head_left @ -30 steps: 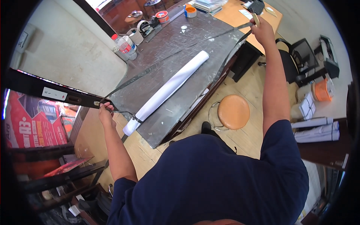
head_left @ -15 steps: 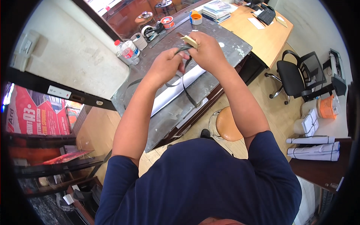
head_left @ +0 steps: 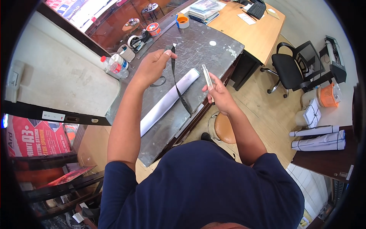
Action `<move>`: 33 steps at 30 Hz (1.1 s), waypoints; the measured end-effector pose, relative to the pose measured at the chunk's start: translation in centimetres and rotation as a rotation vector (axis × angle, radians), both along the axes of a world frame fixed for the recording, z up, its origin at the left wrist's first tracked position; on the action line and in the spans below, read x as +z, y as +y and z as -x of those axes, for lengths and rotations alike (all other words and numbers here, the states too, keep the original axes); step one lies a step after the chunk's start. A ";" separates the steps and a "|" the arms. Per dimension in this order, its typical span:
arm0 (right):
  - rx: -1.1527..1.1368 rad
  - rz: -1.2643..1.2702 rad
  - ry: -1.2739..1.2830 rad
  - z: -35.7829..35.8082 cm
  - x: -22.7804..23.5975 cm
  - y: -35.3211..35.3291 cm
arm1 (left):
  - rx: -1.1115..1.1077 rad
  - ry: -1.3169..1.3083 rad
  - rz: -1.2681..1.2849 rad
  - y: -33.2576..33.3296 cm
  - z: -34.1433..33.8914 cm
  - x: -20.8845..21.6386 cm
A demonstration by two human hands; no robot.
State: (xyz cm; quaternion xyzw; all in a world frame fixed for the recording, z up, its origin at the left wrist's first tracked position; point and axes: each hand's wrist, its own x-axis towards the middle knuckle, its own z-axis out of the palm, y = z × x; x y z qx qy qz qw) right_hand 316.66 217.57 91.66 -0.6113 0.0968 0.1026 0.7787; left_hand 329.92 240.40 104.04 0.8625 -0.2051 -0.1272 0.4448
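Observation:
A black flat strap (head_left: 174,72) hangs from my left hand (head_left: 151,68), pinched at its upper end between thumb and fingers. It drops across a white rolled-up sheet (head_left: 167,101) that lies slantwise on the dark worktable (head_left: 213,53), and its lower end reaches the table's near edge. A loop of similar black strap (head_left: 159,81) shows beside the roll, close to my left wrist. My right hand (head_left: 221,98) grips a slim cream-coloured box cutter (head_left: 207,78), tip pointing up and away, to the right of the roll and apart from the strap.
Along the table's far left stand a plastic bottle (head_left: 114,68), a tape dispenser (head_left: 135,42) and a red-and-white spool (head_left: 153,29). An orange tape roll (head_left: 183,22) sits farther back. A stool (head_left: 225,128) is below the near edge; an office chair (head_left: 291,63) stands right.
My hands, close together before, have moved apart. The right hand came down and right with the box cutter; the left keeps the strap, which now hangs straighter. The whole view has shifted slightly.

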 end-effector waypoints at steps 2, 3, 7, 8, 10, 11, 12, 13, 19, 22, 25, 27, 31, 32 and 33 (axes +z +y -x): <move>-0.012 0.010 -0.137 0.0 -0.9 0.3 | -0.018 -0.031 -0.007 0.0 -0.4 -0.5; -0.041 -0.009 -0.159 0.1 -1.2 0.4 | -0.030 -0.031 0.001 0.1 -0.5 -0.6; -0.058 0.041 -0.130 0.2 -2.3 0.4 | -0.092 -0.045 -0.046 0.2 0.0 0.0; -0.056 0.041 -0.133 0.3 -2.8 0.6 | -0.090 -0.047 -0.046 0.1 0.0 0.2; -0.132 0.320 -0.134 0.3 -4.0 1.0 | -0.127 -0.081 -0.091 0.2 0.0 0.5; -0.157 0.408 -0.136 0.2 -4.6 1.4 | -0.122 -0.084 -0.093 0.2 0.2 0.7; -0.153 0.407 -0.139 0.4 -5.0 1.6 | -0.123 -0.101 -0.105 0.3 0.3 0.8; -0.159 0.539 -0.198 0.7 -4.6 2.1 | -0.123 -0.117 -0.118 0.4 0.5 1.0; -0.099 0.941 -0.605 0.9 -2.6 1.9 | -0.127 -0.086 -0.157 0.8 1.4 1.8; 0.027 1.129 -0.609 -0.2 -1.6 1.5 | -0.168 -0.143 -0.150 1.0 2.3 1.8; 0.096 1.270 -0.589 -1.3 0.1 1.8 | -0.257 -0.162 -0.108 1.2 3.9 1.8; 0.095 1.388 -0.537 -1.8 0.8 2.0 | -0.274 -0.135 -0.155 1.6 4.9 1.8; 0.060 1.316 -0.438 -2.6 1.1 2.0 | -0.322 -0.093 -0.152 2.6 6.6 0.8; 0.066 1.291 -0.406 -2.9 1.5 1.9 | -0.335 -0.086 -0.128 3.0 7.0 0.5; 0.072 1.267 -0.374 -3.1 1.9 1.8 | -0.366 -0.097 -0.145 3.4 7.4 0.3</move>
